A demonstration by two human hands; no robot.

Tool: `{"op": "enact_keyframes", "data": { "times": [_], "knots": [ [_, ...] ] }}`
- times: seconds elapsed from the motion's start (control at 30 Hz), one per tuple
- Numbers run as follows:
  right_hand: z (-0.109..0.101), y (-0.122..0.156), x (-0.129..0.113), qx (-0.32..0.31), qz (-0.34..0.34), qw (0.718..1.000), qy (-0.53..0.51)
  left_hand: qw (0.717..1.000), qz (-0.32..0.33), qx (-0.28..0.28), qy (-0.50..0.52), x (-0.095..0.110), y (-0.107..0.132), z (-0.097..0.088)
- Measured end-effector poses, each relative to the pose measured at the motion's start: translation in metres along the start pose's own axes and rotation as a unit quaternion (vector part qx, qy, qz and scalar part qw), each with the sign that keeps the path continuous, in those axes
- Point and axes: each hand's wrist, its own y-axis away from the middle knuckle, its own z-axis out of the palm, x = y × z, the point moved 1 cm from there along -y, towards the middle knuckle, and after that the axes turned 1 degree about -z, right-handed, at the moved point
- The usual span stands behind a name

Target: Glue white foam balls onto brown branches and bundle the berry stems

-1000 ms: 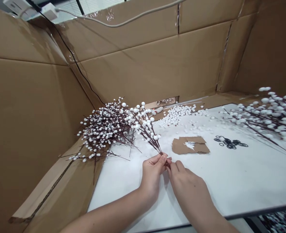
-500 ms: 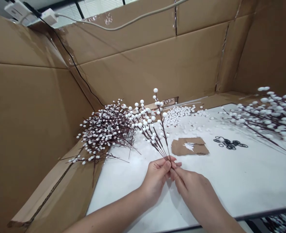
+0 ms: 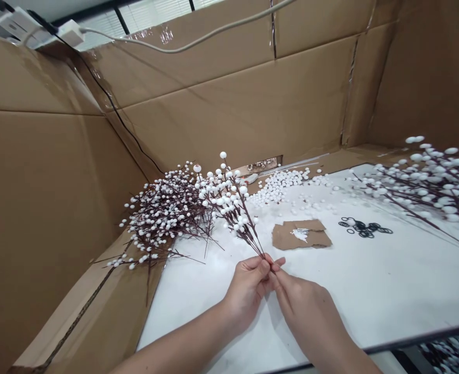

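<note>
My left hand [image 3: 248,291] and my right hand [image 3: 301,306] meet low on the white tabletop [image 3: 354,296]. Their fingertips pinch the bundled dark stems of an artificial white-berry spray [image 3: 231,205], which leans up and to the left. Its upper berries overlap a large heap of similar sprays [image 3: 167,213] on the left. Another heap of sprays [image 3: 428,187] lies at the right, out of reach of both hands. The pinched stem ends are hidden by my fingers.
Loose white foam balls [image 3: 278,187] lie scattered at the back, behind a torn cardboard scrap [image 3: 301,234] and black rubber rings [image 3: 364,227]. Cardboard walls [image 3: 229,109] surround the table. A cable and power adapter [image 3: 38,28] run above them.
The spray has swung left from its upright position half a second ago. My hands stay together on the stems, and the view has shifted slightly.
</note>
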Motion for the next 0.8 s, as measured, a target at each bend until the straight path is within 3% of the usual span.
{"op": "enact_keyframes", "data": {
  "times": [0.23, 0.4, 0.57, 0.8],
  "knots": [
    [-0.005, -0.002, 0.002, -0.038, 0.029, 0.993, -0.109, 0.998, -0.017, -0.063, -0.021, 0.001, 0.0, 0.001],
    [-0.003, 0.002, 0.003, -0.03, 0.018, 0.996, -0.08, 0.995, -0.025, -0.081, -0.057, 0.003, 0.0, 0.0],
    [0.003, 0.003, 0.002, 0.027, -0.033, 0.999, 0.016, 0.996, -0.004, -0.066, -0.064, 0.002, 0.0, -0.001],
    [-0.001, 0.008, 0.006, -0.053, -0.025, 0.997, -0.044, 0.997, 0.015, -0.03, -0.062, 0.001, -0.001, -0.001]
  ]
}}
